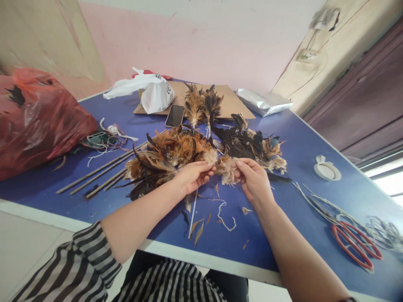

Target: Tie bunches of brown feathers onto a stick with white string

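Over the blue table point(252, 239), my left hand point(195, 175) is closed in a pinch at pale fluffy feather ends, beside a large pile of orange-brown feathers point(176, 147). My right hand point(253, 178) pinches the edge of a downy, light-brown feather tuft point(227, 171) that hangs between the two hands. Behind the right hand lies a heap of black and brown feathers point(239, 142). A thin white stick point(193, 214) and a curled piece of white string point(225, 218) lie on the table below the hands, with several loose feathers point(198, 230).
Red-handled scissors point(355, 243) and a tape roll point(327, 170) lie at right. At left are a red plastic bag point(40, 126), tangled strings point(110, 140) and several sticks point(97, 174). A phone point(175, 116), white bag point(155, 96), bound feather bunches point(203, 105) and silver packet point(264, 102) are behind.
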The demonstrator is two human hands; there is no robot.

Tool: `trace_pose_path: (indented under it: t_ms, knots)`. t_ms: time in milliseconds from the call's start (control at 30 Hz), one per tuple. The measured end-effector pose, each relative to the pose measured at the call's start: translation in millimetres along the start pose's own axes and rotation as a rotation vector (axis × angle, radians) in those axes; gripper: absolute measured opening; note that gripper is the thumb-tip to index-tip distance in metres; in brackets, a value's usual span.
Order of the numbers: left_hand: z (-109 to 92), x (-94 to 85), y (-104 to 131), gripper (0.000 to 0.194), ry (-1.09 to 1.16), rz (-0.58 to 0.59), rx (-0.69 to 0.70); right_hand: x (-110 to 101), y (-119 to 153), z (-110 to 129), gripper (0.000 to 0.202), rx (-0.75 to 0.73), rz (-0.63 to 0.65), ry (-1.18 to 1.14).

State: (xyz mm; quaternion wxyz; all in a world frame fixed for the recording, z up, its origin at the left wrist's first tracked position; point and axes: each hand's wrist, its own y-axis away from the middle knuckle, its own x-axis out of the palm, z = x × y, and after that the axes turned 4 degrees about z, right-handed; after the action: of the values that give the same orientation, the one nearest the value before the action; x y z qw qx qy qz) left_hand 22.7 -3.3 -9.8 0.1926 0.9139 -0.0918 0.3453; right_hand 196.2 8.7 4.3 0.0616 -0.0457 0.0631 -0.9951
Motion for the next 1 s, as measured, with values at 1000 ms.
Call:
trace_pose_path:
  t_ms: [1000]
  knots:
    - [2, 1.5, 2, 0.001, -0.117, 0.059, -0.176, 1, 10, 0, 0.017, -0.405, 0.262, 0.607]
